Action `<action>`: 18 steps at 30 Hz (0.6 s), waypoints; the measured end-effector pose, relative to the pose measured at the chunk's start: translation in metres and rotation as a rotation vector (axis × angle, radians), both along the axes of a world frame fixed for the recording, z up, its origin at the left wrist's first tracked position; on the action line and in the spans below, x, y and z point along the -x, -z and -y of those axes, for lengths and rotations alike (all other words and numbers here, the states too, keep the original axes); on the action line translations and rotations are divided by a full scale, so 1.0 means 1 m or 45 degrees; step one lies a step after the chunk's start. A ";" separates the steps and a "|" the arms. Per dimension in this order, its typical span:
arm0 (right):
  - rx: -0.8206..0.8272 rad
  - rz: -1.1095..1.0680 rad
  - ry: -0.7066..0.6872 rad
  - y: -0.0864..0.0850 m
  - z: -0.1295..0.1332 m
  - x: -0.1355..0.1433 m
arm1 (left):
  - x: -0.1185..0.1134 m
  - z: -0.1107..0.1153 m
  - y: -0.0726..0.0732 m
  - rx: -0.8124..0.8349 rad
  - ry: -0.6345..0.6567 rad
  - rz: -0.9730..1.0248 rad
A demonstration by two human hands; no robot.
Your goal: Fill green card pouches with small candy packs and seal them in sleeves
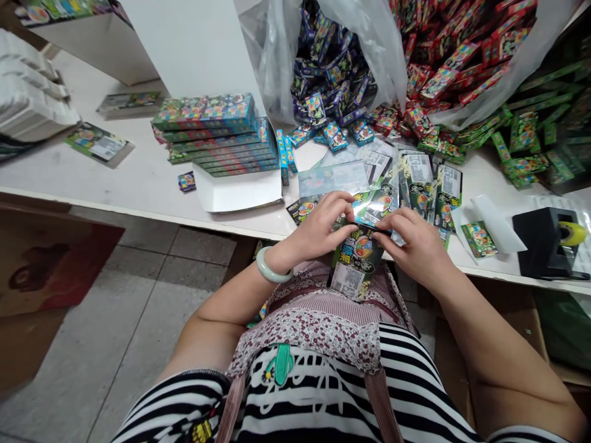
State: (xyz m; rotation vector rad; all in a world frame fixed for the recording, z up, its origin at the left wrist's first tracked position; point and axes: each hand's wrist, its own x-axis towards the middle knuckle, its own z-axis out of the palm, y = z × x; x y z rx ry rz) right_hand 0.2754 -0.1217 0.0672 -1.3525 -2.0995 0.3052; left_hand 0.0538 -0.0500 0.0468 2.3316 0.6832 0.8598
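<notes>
My left hand [323, 226] and my right hand [413, 246] pinch the upper edge of a printed packet [355, 258] at the table's front edge. The packet hangs down in front of the apron, its dark green front showing a colour wheel and a pale barcode label. Clear plastic lies just beyond my fingers, and a strip of blue shows between my hands. More flat printed packets [418, 178] lie overlapping under and beyond them. Small blue boxes [335, 136] are scattered farther back. My fingertips hide part of the packet's top.
A stack of multicoloured box rows [217, 135] sits in an open white carton [242, 194] to the left. Plastic bags hold purple boxes [330, 67] and red boxes [462, 55]; green boxes [524, 138] pile at right. A black tape dispenser [545, 237] stands near the right front edge.
</notes>
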 end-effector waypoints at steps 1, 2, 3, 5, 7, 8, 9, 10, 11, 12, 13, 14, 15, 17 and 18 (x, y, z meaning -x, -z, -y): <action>-0.003 0.007 0.000 -0.001 -0.001 0.000 | 0.001 -0.001 0.000 0.001 0.009 0.002; -0.010 0.019 0.004 -0.002 -0.002 0.000 | 0.002 -0.001 -0.001 0.006 0.017 0.011; -0.025 0.034 0.013 -0.003 -0.002 0.001 | 0.002 -0.001 -0.001 0.016 0.022 0.025; -0.063 0.071 0.029 -0.004 -0.003 0.004 | 0.001 0.000 -0.001 0.040 0.020 0.060; -0.093 0.118 0.027 -0.004 -0.003 0.006 | 0.001 0.000 0.000 0.059 0.013 0.095; -0.099 0.143 0.020 -0.003 -0.004 0.007 | 0.001 0.000 0.000 0.068 0.015 0.107; -0.097 0.163 0.014 -0.003 -0.004 0.007 | 0.001 0.000 0.000 0.081 0.020 0.115; -0.086 0.171 0.008 -0.003 -0.005 0.007 | 0.001 0.000 0.001 0.097 0.027 0.120; -0.067 0.161 0.002 -0.003 -0.005 0.007 | 0.002 0.000 0.000 0.119 0.032 0.123; -0.046 0.131 -0.005 -0.003 -0.006 0.006 | 0.002 0.000 0.000 0.145 0.034 0.125; -0.028 0.090 -0.014 -0.002 -0.006 0.006 | 0.002 0.000 0.000 0.172 0.035 0.127; -0.017 0.047 -0.024 -0.002 -0.007 0.006 | 0.003 0.000 -0.001 0.198 0.033 0.132; -0.016 0.012 -0.035 -0.002 -0.008 0.006 | 0.003 0.001 -0.001 0.221 0.030 0.139; -0.033 -0.025 -0.048 -0.001 -0.009 0.007 | 0.003 0.001 -0.002 0.267 0.025 0.165; -0.040 -0.029 -0.052 0.000 -0.009 0.008 | 0.003 0.002 -0.002 0.296 0.023 0.179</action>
